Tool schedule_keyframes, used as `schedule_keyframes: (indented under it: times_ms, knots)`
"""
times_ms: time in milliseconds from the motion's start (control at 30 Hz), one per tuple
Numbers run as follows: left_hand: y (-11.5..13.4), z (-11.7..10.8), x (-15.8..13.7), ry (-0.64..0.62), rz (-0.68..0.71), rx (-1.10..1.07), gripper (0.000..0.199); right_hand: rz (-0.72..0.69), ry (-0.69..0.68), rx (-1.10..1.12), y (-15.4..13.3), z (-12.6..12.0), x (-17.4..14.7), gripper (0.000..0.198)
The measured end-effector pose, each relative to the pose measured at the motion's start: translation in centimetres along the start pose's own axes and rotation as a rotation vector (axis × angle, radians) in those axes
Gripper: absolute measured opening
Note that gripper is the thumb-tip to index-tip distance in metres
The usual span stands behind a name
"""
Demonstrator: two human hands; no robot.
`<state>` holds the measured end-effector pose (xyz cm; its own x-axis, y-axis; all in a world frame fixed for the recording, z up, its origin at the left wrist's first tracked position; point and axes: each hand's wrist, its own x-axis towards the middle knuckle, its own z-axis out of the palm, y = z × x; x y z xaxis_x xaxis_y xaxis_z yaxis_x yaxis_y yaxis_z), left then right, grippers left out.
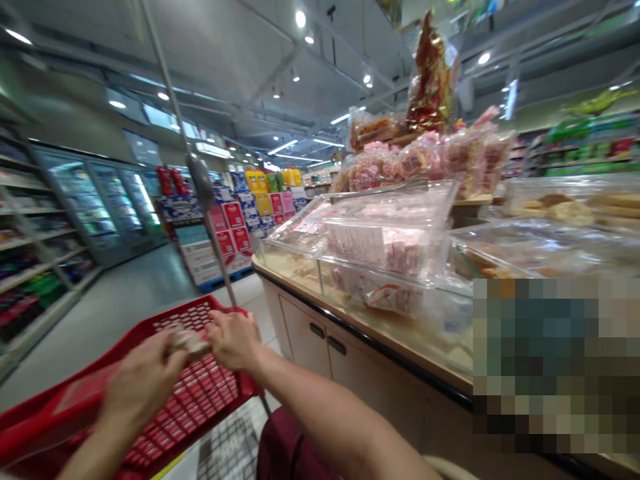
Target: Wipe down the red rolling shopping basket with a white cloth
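Note:
Over a red plastic shopping basket or cart (200,393), a small pale, crumpled-looking item (190,343) spans the gap between my hands; blur hides its exact kind. My left hand (143,373) has its thumb and fingers closed on the item's left end. At its right end are the curled fingers of my right hand (235,337), which appear to pinch it close to the basket's far rim. Through the grid wall of the basket, the pale floor shows.
A thin metal pole (220,260) rises beside the basket. To the right runs a bakery counter (305,327) with clear bins and packaged bread (400,163). Stacked boxes (235,227) stand ahead; shelves (45,253) and glass-door fridges (105,200) line the left aisle. A pixelated patch covers the lower right.

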<state>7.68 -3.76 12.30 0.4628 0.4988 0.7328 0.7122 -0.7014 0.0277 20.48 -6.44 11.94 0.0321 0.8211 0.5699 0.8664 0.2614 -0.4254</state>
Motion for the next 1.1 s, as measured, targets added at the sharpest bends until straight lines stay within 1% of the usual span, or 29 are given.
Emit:
schedule_keyframes:
  times_ms: [67,133,167,233,300,333,367,400,433,533,567,600,633,700,767,800,833,867,900,933,1000,1033,1067,1100]
  knots:
    - [1.5,-0.1,0.0,-0.088,-0.067,-0.008,0.023,0.054,0.011,0.056,-0.5,0.1,-0.5,0.036]
    - [1.7,-0.3,0.1,-0.153,-0.085,0.027,0.023,0.066,0.026,0.112,-0.6,0.2,-0.7,0.036]
    - [1.0,-0.6,-0.1,-0.183,-0.113,0.066,0.022,0.038,0.022,0.140,-0.6,0.4,-0.8,0.036]
    - [-1.5,-2.1,-1.0,-0.204,-0.185,0.145,0.022,-0.028,0.012,0.193,-0.5,0.8,-1.0,0.034]
    - [-4.4,-4.2,-2.5,-0.156,-0.325,0.229,0.026,-0.069,0.033,0.244,-0.7,1.6,-1.2,0.034]
    - [-5.4,-5.1,-3.1,-0.122,-0.400,0.258,0.027,-0.068,0.054,0.265,-1.0,2.0,-1.4,0.034]
    - [-5.8,-5.6,-3.6,-0.096,-0.459,0.267,0.028,-0.060,0.077,0.280,-1.2,2.4,-1.5,0.035]
    - [-5.6,-5.6,-3.9,-0.083,-0.491,0.257,0.027,-0.050,0.098,0.289,-1.4,2.9,-1.6,0.035]
    - [-4.8,-5.3,-3.9,-0.085,-0.482,0.224,0.028,-0.046,0.111,0.294,-1.6,3.3,-1.7,0.036]
    - [-1.0,-2.7,-3.1,-0.110,-0.297,0.090,0.028,-0.076,0.140,0.306,-1.6,4.3,-1.9,0.037]
    - [-0.3,-2.1,-2.8,-0.106,-0.261,0.061,0.030,-0.096,0.146,0.310,-1.4,4.5,-1.9,0.038]
    - [-0.1,-1.8,-2.6,-0.116,-0.232,0.038,0.030,-0.115,0.151,0.312,-1.2,4.5,-2.0,0.038]
    - [-0.6,-2.0,-2.7,-0.110,-0.226,0.025,0.029,-0.133,0.154,0.311,-1.0,4.5,-2.1,0.038]
    - [-3.3,-3.5,-3.6,-0.072,-0.291,0.034,0.026,-0.160,0.151,0.311,-0.8,4.5,-2.2,0.038]
    - [-6.4,-5.7,-4.7,0.027,-0.483,0.100,0.021,-0.156,0.158,0.316,-1.0,4.6,-2.4,0.037]
    - [-7.4,-6.4,-5.2,0.047,-0.536,0.124,0.021,-0.145,0.168,0.317,-1.2,4.7,-2.5,0.036]
    - [-7.8,-6.8,-5.5,0.064,-0.575,0.142,0.023,-0.131,0.183,0.316,-1.4,5.0,-2.6,0.035]
    - [-7.6,-6.7,-5.6,0.069,-0.581,0.147,0.025,-0.119,0.202,0.313,-1.7,5.2,-2.7,0.035]
    - [-6.8,-6.1,-5.6,0.066,-0.566,0.146,0.026,-0.109,0.221,0.309,-1.9,5.4,-2.7,0.035]
    - [-5.8,-5.2,-5.4,0.049,-0.511,0.127,0.027,-0.103,0.236,0.307,-2.0,5.6,-2.7,0.035]
    - [-3.9,-3.6,-5.0,-0.024,-0.268,0.071,0.039,-0.113,0.240,0.310,-1.9,5.7,-2.8,0.036]
    - [-3.5,-3.1,-5.0,-0.043,-0.208,0.064,0.040,-0.124,0.231,0.315,-1.7,5.7,-2.7,0.036]
    - [-3.7,-2.9,-5.1,-0.051,-0.172,0.061,0.041,-0.135,0.219,0.323,-1.5,5.6,-2.7,0.037]
    - [-4.3,-3.2,-5.3,-0.036,-0.185,0.074,0.040,-0.144,0.208,0.333,-1.4,5.4,-2.7,0.037]
